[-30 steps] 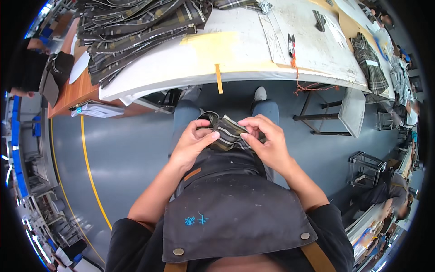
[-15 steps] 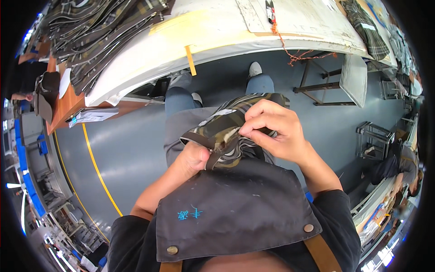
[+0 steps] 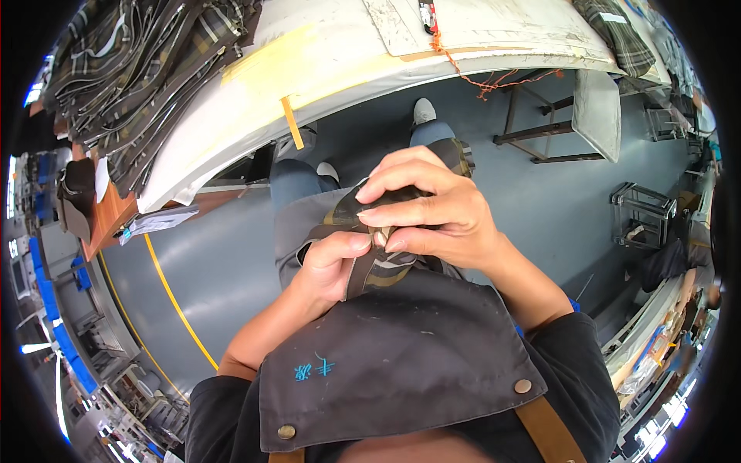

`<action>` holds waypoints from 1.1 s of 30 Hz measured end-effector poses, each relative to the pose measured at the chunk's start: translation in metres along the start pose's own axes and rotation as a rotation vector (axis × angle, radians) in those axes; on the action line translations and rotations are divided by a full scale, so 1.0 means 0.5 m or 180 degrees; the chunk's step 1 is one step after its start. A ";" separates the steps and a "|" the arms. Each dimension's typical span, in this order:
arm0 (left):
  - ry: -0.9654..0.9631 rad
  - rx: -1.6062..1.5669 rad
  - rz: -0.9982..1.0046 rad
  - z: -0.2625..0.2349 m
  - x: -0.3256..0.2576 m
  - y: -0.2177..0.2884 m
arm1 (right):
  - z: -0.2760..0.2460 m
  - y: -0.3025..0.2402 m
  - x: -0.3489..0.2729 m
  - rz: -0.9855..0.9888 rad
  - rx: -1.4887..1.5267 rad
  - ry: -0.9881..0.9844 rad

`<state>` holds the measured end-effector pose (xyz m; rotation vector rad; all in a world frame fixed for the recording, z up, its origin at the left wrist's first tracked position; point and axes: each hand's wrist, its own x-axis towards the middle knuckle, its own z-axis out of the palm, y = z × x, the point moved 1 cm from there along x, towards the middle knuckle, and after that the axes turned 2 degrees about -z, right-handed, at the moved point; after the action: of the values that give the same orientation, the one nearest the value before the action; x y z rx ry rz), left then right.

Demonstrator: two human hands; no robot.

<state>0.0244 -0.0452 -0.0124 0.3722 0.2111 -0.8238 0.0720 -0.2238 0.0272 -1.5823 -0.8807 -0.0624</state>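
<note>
A small folded piece of dark plaid fabric [image 3: 376,266], olive and brown with pale stripes, sat at the centre of the frame, held up close over the person's lap and just above the top edge of a dark grey bib apron [image 3: 394,363]. The right hand [image 3: 436,212] lay over the top of the piece, its fingers curled together and pressed down on the cloth, the thumb tip meeting the fabric at the middle. The left hand [image 3: 332,262] came up from below, its thumb and fingers pinched shut on the lower fold, touching the right thumb. A strip of the same cloth hung down between the two hands onto the apron.

Below the hands, the apron showed two round metal snaps and tan straps at the lower edge of the frame. Beyond the hands, blue-jeaned knees and pale shoes rested on a grey floor [image 3: 231,262] marked by a yellow line. A long white worktable [image 3: 324,62] curved across the top of the frame, with a heap of dark plaid cut pieces [image 3: 147,69] at the upper left.
</note>
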 end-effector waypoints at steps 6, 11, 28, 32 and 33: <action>-0.0167 -0.0507 0.0027 -0.036 0.002 -0.003 | -0.033 -0.003 -0.016 0.0678 0.0071 0.0059; 0.0029 -0.0635 -0.0075 -0.019 0.019 -0.009 | -0.015 -0.007 0.011 0.0070 0.0200 0.0200; 0.0094 0.1057 0.0742 0.027 -0.064 0.113 | -0.036 -0.092 0.078 -0.0255 -0.1293 -0.0280; 0.1628 0.3969 0.1982 0.098 -0.155 0.130 | -0.034 -0.140 0.166 -0.0446 -0.0841 -0.0621; 0.1703 0.4465 0.1945 0.101 -0.155 0.144 | -0.033 -0.145 0.195 -0.0456 -0.0682 -0.0763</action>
<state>0.0288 0.0315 0.0764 1.8809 -0.0328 -0.1176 0.1074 -0.1940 0.1407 -1.7477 -1.2072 -0.0717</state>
